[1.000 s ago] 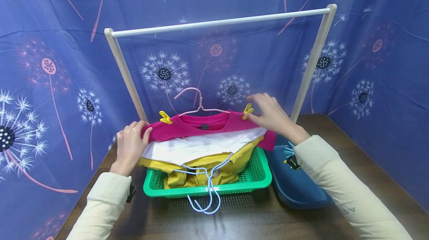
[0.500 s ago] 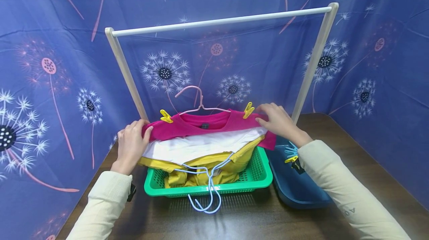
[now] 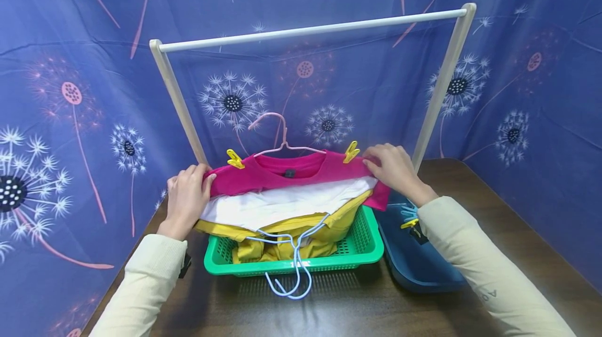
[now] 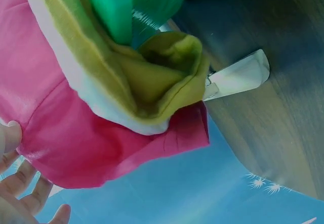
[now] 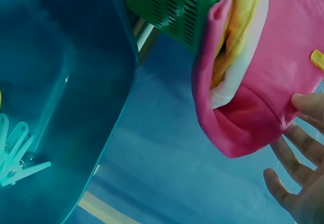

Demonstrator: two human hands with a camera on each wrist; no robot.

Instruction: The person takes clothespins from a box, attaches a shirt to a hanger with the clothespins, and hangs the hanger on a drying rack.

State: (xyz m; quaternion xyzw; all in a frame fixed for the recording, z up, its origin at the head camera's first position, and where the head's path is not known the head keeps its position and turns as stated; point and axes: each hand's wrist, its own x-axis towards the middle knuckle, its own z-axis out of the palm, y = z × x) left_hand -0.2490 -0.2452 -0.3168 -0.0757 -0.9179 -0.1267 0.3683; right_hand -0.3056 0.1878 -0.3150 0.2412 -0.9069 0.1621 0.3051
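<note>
A magenta T-shirt (image 3: 235,180) hangs on a pink hanger (image 3: 284,136), its hook standing up above the collar. One yellow clothespin (image 3: 235,159) grips the left shoulder and another yellow clothespin (image 3: 351,152) the right. My left hand (image 3: 185,198) pinches the shirt's left shoulder end between thumb and fingers. At the opposite shoulder, just outside the clothespin, my right hand (image 3: 392,170) pinches the cloth the same way. Beneath lie a white garment (image 3: 263,210) and a yellow garment (image 3: 345,222), with light-blue hangers (image 3: 297,253) hooked toward me.
The clothes lie over a green basket (image 3: 216,261) on the wooden table (image 3: 226,311). Behind it stands a rack with a white bar (image 3: 310,30). To the right is a dark blue bin (image 3: 423,271) holding clothespins (image 5: 15,158), partly behind my right sleeve.
My right hand has moved from the right clothespin outward and down onto the shoulder cloth. The magenta shirt and pink hanger have risen slightly. My left hand keeps its hold.
</note>
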